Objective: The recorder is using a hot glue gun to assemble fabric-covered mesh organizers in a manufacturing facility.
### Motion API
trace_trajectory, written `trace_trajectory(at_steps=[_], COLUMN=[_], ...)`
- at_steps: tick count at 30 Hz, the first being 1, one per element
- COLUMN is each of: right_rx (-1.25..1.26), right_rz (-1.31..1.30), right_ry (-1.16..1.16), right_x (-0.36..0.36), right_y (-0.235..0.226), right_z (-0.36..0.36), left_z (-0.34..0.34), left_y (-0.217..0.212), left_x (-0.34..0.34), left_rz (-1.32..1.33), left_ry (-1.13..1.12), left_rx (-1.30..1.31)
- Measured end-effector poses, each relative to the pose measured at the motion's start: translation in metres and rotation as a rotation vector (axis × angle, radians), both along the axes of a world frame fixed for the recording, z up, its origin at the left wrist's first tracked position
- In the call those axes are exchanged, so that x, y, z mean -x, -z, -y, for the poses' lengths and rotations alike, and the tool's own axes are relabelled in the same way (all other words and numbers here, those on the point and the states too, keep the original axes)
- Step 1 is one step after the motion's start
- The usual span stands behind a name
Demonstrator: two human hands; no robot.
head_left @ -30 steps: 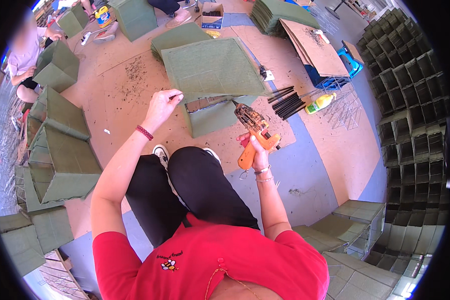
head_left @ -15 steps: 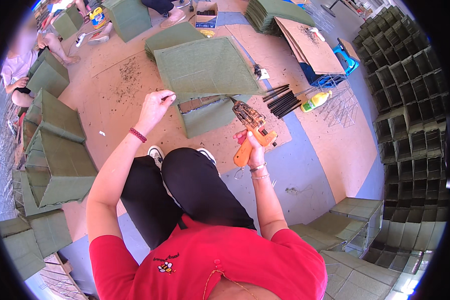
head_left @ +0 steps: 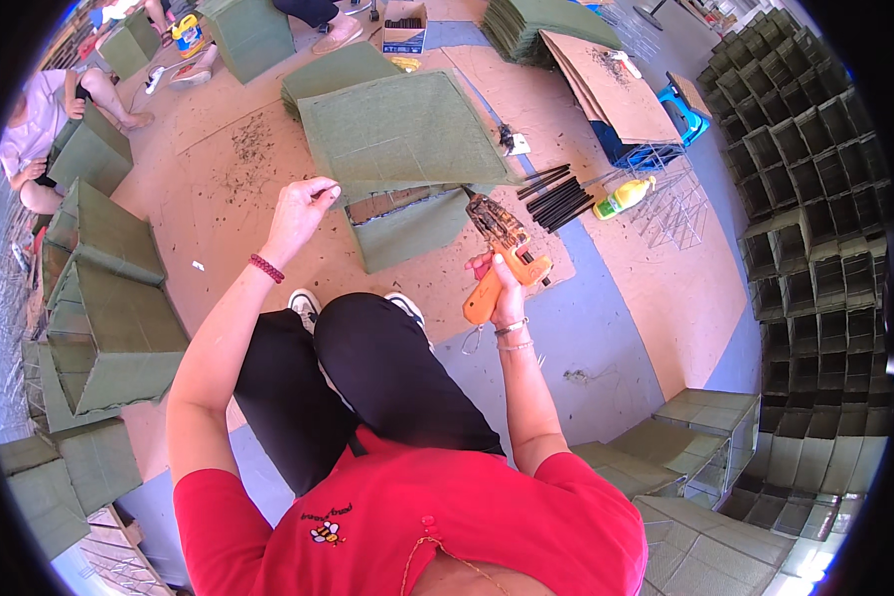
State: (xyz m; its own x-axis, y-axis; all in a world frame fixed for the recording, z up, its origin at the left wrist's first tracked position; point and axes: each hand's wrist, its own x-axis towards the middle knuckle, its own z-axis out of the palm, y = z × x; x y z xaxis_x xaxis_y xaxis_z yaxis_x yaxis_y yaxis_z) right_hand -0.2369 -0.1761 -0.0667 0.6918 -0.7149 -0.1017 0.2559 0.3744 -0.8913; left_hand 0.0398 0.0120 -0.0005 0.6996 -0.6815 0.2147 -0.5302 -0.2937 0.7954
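Observation:
My right hand (head_left: 508, 289) grips an orange glue gun (head_left: 483, 301) with a dark, crusted front. Its nozzle points up and left, close to the near edge of a green mesh panel (head_left: 402, 129). My left hand (head_left: 301, 214) is closed in a pinch at that panel's near left corner; the fingertips hide the exact contact. Below the raised panel lies a green mesh box (head_left: 407, 236), with a gap along its upper edge. My knees are just in front of the box.
Black glue sticks (head_left: 556, 202) and a yellow bottle (head_left: 624, 198) lie right of the glue gun. Cardboard (head_left: 606, 84) covers a blue crate behind. Green boxes (head_left: 119, 318) stand at left; many more are stacked (head_left: 800, 189) at right. A co-worker (head_left: 45, 134) sits far left.
The view has shifted slightly, moving most things a little left. My hands keep nearly the same pose at the panel. The co-worker at far left has moved an arm.

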Motion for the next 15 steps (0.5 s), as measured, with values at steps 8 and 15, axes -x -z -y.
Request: trace_trajectory(at_steps=[8, 15], right_rx=[-0.035, -0.056], right_rz=[0.052, 0.067], right_ry=[0.045, 0.073], right_x=[-0.001, -0.0018], right_y=[0.0058, 0.0034], right_z=[0.0047, 0.0071], left_z=[0.0012, 0.0004], left_y=[-0.0041, 0.0005], left_x=[0.001, -0.0018], left_rz=[-0.04, -0.025], left_ry=[-0.001, -0.021], left_rx=[0.026, 0.012])
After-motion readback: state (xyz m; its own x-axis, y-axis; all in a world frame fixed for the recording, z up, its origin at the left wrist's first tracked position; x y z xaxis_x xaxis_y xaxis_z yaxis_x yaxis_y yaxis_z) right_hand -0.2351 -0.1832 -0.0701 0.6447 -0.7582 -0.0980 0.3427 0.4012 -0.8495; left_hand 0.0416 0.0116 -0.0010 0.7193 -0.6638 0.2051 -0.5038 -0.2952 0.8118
